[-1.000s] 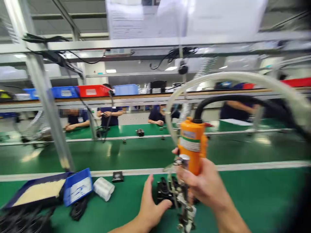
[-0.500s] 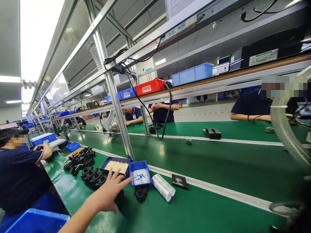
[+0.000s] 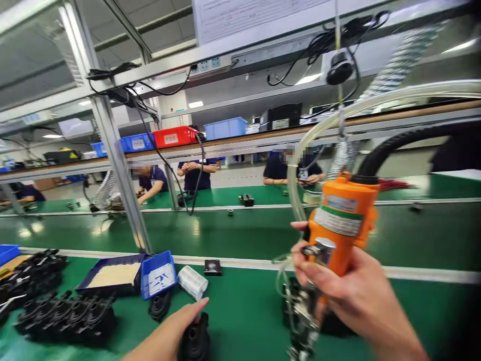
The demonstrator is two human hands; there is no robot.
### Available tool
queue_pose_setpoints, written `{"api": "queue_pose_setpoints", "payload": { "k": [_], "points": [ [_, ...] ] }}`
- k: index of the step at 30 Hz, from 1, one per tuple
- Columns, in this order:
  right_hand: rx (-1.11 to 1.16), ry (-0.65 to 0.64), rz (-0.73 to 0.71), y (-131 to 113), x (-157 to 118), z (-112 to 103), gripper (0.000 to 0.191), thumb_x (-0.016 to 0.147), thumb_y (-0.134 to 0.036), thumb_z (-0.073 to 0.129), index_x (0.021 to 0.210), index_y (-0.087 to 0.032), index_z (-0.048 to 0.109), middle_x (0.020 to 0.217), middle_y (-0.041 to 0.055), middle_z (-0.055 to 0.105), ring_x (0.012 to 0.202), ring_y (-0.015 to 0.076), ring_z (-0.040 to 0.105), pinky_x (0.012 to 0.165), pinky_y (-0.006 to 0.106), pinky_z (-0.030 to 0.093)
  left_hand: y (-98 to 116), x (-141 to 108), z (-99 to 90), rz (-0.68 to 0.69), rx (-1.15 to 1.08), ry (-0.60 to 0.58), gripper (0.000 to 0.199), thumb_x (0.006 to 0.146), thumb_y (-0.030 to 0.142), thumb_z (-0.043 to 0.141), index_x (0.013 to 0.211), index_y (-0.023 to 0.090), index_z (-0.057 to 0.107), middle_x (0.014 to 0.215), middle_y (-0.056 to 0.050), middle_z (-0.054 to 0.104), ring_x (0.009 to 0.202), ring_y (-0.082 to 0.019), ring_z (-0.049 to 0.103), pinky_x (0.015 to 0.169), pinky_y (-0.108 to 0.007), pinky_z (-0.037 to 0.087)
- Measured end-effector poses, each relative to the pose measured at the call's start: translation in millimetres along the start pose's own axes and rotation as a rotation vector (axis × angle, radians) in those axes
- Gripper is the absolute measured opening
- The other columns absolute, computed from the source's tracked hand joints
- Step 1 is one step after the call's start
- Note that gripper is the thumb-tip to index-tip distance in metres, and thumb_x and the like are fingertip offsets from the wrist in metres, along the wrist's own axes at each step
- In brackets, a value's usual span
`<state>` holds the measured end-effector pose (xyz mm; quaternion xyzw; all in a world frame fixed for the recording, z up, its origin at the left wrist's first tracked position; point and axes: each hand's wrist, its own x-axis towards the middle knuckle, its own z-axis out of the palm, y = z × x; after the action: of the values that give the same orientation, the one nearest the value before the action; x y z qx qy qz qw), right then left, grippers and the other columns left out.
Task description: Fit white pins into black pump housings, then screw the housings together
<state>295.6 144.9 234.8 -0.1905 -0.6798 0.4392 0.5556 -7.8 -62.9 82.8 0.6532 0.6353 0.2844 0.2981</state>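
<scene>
Right hand (image 3: 356, 288) gripping orange power tool (image 3: 341, 215), fingers curling round its lower body; metal assembly (image 3: 302, 321) hanging below those fingers. Clear hose (image 3: 295, 185) and black cable (image 3: 398, 145) arching above them. Left hand (image 3: 169, 331) holding black part (image 3: 195, 341), cut off by bottom of view. Just beyond left fingertips, white cylinder (image 3: 192, 282) lying on its side, small black box (image 3: 213, 267) resting behind it. Left of fingertips, blue tray (image 3: 146, 288) holding white slips, dark tray (image 3: 112, 290) holding cream-coloured material, row of black housings (image 3: 65, 318) standing nearer. Co-workers (image 3: 197, 173) handling things far beyond both hands.
</scene>
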Motion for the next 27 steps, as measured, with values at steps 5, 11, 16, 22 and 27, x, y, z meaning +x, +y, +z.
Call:
{"api": "queue_pose_setpoints", "payload": {
  "k": [5, 11, 16, 22, 27],
  "points": [
    [0.05, 0.108, -0.073, -9.3, 1.2, 18.8, 0.056, 0.068, -0.034, 0.085, 0.118, -0.016, 0.066, 0.067, -0.0013, 0.058, 0.05, 0.0119, 0.047, 0.043, 0.02, 0.043, -0.2, 95.4, 108.8, 0.192, -0.36, 0.152, 0.118, 0.073, 0.067, 0.085, 0.166, 0.023, 0.027, 0.163, -0.017, 0.035, 0.151, -0.043, 0.032, 0.128, -0.052, 0.022],
    [0.135, 0.16, -0.116, -0.6, -1.7, 26.8, 0.059, 0.068, -0.027, 0.087, 0.122, -0.018, 0.065, 0.069, -0.0045, 0.053, 0.052, 0.0096, 0.042, 0.045, 0.019, 0.042, 12.8, 126.9, 164.4, 0.194, -0.677, 0.217, 0.124, 0.074, 0.077, 0.079, 0.167, 0.025, 0.015, 0.142, -0.015, 0.046, 0.115, -0.032, 0.062, 0.108, -0.043, 0.047],
    [0.171, 0.154, -0.122, 5.0, 0.6, 28.0, 0.059, 0.068, -0.027, 0.088, 0.121, -0.019, 0.064, 0.071, -0.0043, 0.054, 0.053, 0.0093, 0.042, 0.046, 0.019, 0.04, 11.0, 121.4, 157.4, 0.185, -0.818, 0.187, 0.108, 0.086, 0.073, 0.07, 0.165, 0.023, 0.016, 0.125, -0.013, 0.055, 0.12, -0.03, 0.062, 0.111, -0.041, 0.044],
    [0.157, 0.164, -0.087, 2.8, 4.4, 32.7, 0.05, 0.067, -0.025, 0.083, 0.112, -0.02, 0.061, 0.067, -0.0052, 0.054, 0.052, 0.0102, 0.042, 0.046, 0.02, 0.041, 20.5, 118.5, 152.2, 0.118, -0.864, 0.164, 0.101, 0.084, 0.072, 0.075, 0.161, 0.026, 0.028, 0.12, -0.01, 0.054, 0.119, -0.03, 0.059, 0.111, -0.043, 0.045],
    [0.179, 0.083, -0.029, 10.0, 0.0, 45.1, 0.046, 0.062, -0.025, 0.085, 0.098, -0.021, 0.058, 0.061, -0.0078, 0.049, 0.051, 0.0103, 0.041, 0.046, 0.02, 0.043, 27.7, 114.0, 150.6, 0.07, -0.994, 0.169, 0.096, 0.082, 0.062, 0.084, 0.156, 0.026, 0.035, 0.136, -0.013, 0.049, 0.131, -0.032, 0.053, 0.119, -0.046, 0.039]
  ]
}}
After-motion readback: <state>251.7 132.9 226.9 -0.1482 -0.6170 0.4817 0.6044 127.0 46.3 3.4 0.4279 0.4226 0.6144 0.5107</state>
